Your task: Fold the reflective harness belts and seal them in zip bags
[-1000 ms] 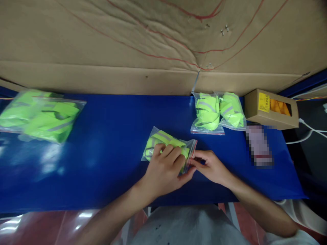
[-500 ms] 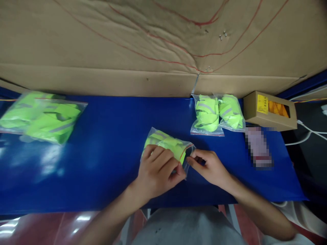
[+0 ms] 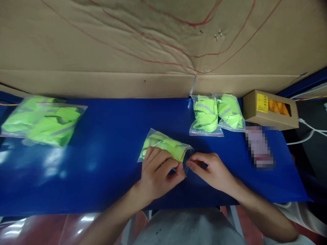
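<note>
A clear zip bag [image 3: 163,144] with a folded neon-green reflective item inside lies on the blue table [image 3: 107,156] in front of me. My left hand [image 3: 158,172] rests on the bag's near side, fingers curled and pinching its right edge. My right hand [image 3: 211,170] pinches the bag's open red-lined mouth from the right. The fingertips of both hands meet at that mouth.
Two more filled bags [image 3: 216,114] lie at the back right, beside a small cardboard box [image 3: 270,109] with a window. A pile of larger green bags [image 3: 43,120] sits far left. A cardboard wall [image 3: 153,51] backs the table. A blurred flat item [image 3: 259,146] and white cables [image 3: 310,131] lie right.
Both hands have drawn slightly toward me along the bag's mouth, and the bag has shifted a little left. The mouth's red strip now shows less.
</note>
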`<state>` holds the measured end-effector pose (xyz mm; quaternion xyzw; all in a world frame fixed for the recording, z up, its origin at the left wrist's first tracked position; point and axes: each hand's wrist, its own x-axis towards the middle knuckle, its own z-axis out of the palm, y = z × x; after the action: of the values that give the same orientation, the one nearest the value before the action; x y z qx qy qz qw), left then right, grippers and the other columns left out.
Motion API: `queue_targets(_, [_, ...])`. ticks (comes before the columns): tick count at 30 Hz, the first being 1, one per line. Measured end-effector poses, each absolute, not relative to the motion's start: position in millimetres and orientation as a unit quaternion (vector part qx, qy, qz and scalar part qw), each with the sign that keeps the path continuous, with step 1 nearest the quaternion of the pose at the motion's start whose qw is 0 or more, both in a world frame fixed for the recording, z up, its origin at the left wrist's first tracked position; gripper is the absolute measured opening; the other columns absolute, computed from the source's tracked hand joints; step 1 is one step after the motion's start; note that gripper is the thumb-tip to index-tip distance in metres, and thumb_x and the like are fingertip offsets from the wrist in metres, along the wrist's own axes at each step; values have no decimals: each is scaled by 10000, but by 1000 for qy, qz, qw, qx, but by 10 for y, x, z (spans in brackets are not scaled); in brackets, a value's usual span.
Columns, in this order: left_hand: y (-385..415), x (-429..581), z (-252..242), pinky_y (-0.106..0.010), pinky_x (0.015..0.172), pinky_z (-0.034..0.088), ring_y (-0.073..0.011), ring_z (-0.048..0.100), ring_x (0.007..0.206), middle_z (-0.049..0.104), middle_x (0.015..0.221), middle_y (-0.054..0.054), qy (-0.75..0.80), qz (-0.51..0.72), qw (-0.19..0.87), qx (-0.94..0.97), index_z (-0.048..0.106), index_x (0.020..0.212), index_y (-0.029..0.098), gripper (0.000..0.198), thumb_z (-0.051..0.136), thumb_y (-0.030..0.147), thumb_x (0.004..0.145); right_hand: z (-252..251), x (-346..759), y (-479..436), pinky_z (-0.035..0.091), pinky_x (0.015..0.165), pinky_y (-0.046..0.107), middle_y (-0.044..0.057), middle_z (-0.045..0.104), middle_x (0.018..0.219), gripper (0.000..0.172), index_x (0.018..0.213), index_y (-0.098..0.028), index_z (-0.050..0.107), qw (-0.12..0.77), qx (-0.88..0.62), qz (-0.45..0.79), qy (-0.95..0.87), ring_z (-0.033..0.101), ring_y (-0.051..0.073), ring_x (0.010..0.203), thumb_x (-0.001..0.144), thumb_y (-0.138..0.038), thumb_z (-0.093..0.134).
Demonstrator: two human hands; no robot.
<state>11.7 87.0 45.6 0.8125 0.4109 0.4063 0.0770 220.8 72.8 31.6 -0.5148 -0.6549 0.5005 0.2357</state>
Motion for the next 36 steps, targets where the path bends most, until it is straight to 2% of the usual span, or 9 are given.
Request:
queue_targets(3, [862,146,414,-312,641,401,-123,510,609,548,630,30,411,423,75,804,566,668,203,225,659,124,857,290,2197,730,395,571,248,0,678,698,292,898,-206,735,210,-540,482,-658,583,128,592,1013,-421,573])
queue_targets(6, [832,173,352,-317,625,421,-132,517,608,566,629,29,385,433,74,812,569,682,212,209,666,128,847,218,2181,720,433,563,239,-5,676,686,303,1022,-198,730,205,-527,551,-613,625,141,588,1001,-461,580])
queue_targets(11, [781,193,308,-335,602,460,-153,547,614,615,660,3,316,356,64,877,607,712,212,176,665,126,854,98,2148,688,455,554,229,-25,621,645,286,964,-173,670,211,-469,675,-529,612,138,578,968,-455,622])
queue_targets(18, [797,222,351,-334,598,465,-150,606,623,645,731,5,266,318,57,908,631,741,214,170,646,132,889,44,2169,718,416,580,249,-10,647,689,269,842,-190,653,227,-525,530,-626,583,145,606,942,-440,647])
queue_targets(24, [1104,-140,412,-314,698,469,-161,610,753,635,826,-35,503,409,108,754,635,811,198,181,559,206,974,-2,2170,723,445,601,250,-5,685,732,270,945,-196,712,220,-529,542,-615,608,152,627,941,-463,673])
queue_targets(27, [1323,-375,396,-305,607,359,-189,571,685,636,799,-53,670,265,114,684,657,841,196,320,511,424,1012,20,2164,726,456,600,253,3,703,751,297,1008,-202,735,218,-530,542,-614,621,157,625,939,-485,677])
queue_targets(30, [1425,-469,366,-294,574,214,-204,482,546,573,632,-54,745,87,133,648,637,721,211,558,407,636,1000,82,2161,733,437,566,250,-4,686,696,313,1006,-197,744,219,-536,535,-615,620,156,595,933,-496,684])
queue_targets(33, [1420,-431,354,-292,594,211,-213,494,542,552,582,-52,729,41,199,654,619,675,222,637,322,682,1001,108,2169,731,449,555,242,-11,680,684,313,1041,-204,746,227,-536,545,-603,627,153,587,934,-491,685])
queue_targets(36, [1401,-390,342,-282,599,268,-202,541,588,578,615,-19,693,70,265,667,617,775,230,573,326,663,1011,59,2181,719,501,613,241,4,729,811,321,1101,-214,738,245,-528,564,-586,656,153,652,933,-483,691])
